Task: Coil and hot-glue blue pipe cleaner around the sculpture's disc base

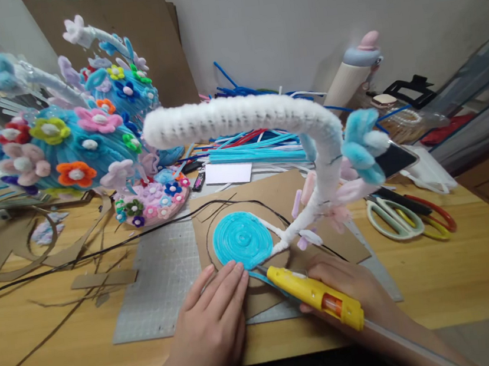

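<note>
A blue spiral disc (242, 238) of fuzzy stems lies on a cardboard piece (209, 208) at the centre. My left hand (214, 314) rests flat with fingers spread slightly, its fingertips at the disc's lower edge. In my right hand (350, 280) is a yellow glue gun (314, 293), its nozzle pointing at the disc's lower right edge beside a loose blue stem (265, 278). A thick white fuzzy stalk (241, 118) rises from beside the disc and arches left, bearing a blue flower (362, 147) and pink ones.
Flower-covered blue pieces (83, 143) stand at the left. Cardboard scraps (105, 278) and a black cable (143, 231) lie left of the grey mat (150, 289). Scissors (394, 218) sit right, stems (258, 153) and a bottle (350, 78) behind.
</note>
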A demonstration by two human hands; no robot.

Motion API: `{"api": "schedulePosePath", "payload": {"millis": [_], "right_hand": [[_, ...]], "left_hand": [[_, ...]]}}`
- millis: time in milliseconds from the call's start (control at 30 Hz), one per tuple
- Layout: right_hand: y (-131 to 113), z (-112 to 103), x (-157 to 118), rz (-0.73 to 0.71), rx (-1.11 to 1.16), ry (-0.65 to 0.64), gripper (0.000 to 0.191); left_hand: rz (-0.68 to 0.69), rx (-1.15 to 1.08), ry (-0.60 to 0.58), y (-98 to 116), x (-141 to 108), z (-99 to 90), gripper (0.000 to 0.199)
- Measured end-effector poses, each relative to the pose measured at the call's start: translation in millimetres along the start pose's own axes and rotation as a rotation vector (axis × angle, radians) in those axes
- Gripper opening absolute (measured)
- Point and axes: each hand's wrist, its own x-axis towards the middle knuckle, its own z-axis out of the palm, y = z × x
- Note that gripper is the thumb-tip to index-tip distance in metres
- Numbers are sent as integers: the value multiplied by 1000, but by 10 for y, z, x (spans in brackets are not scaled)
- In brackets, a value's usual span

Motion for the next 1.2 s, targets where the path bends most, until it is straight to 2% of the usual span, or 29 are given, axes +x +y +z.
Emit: {"api": "schedulePosePath", "payload": {"millis": [167, 433, 567, 833, 1000, 1200], "right_hand": [[26, -26, -17, 21, -13, 19, 29], [45, -73, -59, 111, -11, -59, 29], [59, -102, -85, 153, -2, -56, 28], [104, -116, -179, 162, -27, -31, 23], [48, -152, -141, 90, -3, 3, 18], [28, -139, -104, 102, -6, 10, 17]], "left_hand": [[-3, -12, -5, 4, 0, 4, 37], [-20, -13, -8, 11, -6, 0, 36], [-10, -12, -5, 9, -7, 14, 36], [-15, -19, 10, 16, -17, 22, 36], [-22, -18, 13, 18, -23, 21, 37], [-15, 1, 2, 8, 3, -4, 38]]}}
